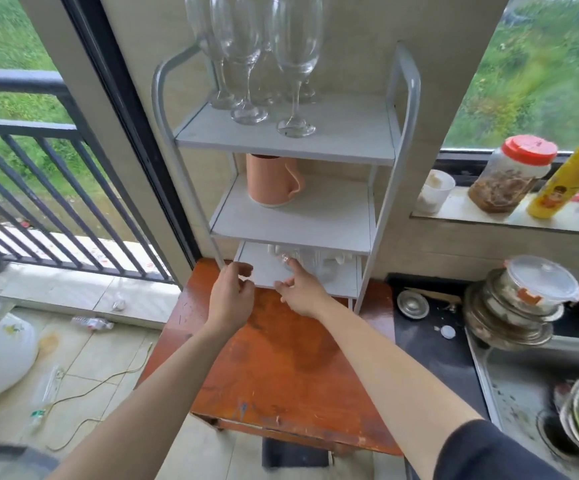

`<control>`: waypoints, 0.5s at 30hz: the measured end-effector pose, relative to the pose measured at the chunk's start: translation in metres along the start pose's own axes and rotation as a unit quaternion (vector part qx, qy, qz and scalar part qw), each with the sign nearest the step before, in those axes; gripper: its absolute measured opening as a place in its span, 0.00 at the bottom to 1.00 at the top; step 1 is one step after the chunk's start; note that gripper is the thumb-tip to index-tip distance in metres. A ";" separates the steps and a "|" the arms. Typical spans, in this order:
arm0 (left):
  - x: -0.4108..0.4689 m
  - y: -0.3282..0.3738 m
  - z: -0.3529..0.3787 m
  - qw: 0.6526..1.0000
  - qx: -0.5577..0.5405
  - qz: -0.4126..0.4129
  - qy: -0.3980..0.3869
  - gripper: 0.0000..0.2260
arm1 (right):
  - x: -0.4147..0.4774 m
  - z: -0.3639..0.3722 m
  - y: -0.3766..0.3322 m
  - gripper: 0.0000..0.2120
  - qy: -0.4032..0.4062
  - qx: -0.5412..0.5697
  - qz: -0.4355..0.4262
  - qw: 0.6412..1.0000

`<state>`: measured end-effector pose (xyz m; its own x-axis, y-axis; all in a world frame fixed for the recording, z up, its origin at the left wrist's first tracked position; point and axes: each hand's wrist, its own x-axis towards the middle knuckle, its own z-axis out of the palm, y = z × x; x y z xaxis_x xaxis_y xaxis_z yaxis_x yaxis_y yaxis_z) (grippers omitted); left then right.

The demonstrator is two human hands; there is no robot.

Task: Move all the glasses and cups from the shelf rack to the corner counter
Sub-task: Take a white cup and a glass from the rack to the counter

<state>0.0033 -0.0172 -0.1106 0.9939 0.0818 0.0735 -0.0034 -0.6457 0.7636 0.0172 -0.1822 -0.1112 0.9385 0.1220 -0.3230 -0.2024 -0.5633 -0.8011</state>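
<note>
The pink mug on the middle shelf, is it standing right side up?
No, the pink mug sits upside down on the middle shelf, with its pale rim against the shelf board and its base on top.

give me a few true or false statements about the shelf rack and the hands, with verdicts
1. Stemmed wine glasses stand on the top shelf of the white shelf rack. True.
2. The pink mug sits on the bottom shelf. False: it is on the middle shelf.
3. Both hands reach toward the bottom shelf. True: the left hand and right hand are at its front edge.
4. The left hand holds a wine glass. False: it looks empty, fingers curled.
5. The rack stands on the floor. False: it stands on a reddish wooden table.
6. A red-lidded jar sits on the window ledge. True.
</note>
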 end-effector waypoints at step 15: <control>0.058 0.033 0.048 0.963 -0.229 -0.102 -0.095 0.15 | -0.027 -0.008 0.039 0.10 0.132 0.133 0.038 0.982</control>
<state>0.0660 -0.0702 -0.1123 0.9812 0.0017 -0.1932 0.1886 -0.2250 0.9559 -0.0138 -0.2139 -0.1294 0.9505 -0.1476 -0.2735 -0.3078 -0.3259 -0.8939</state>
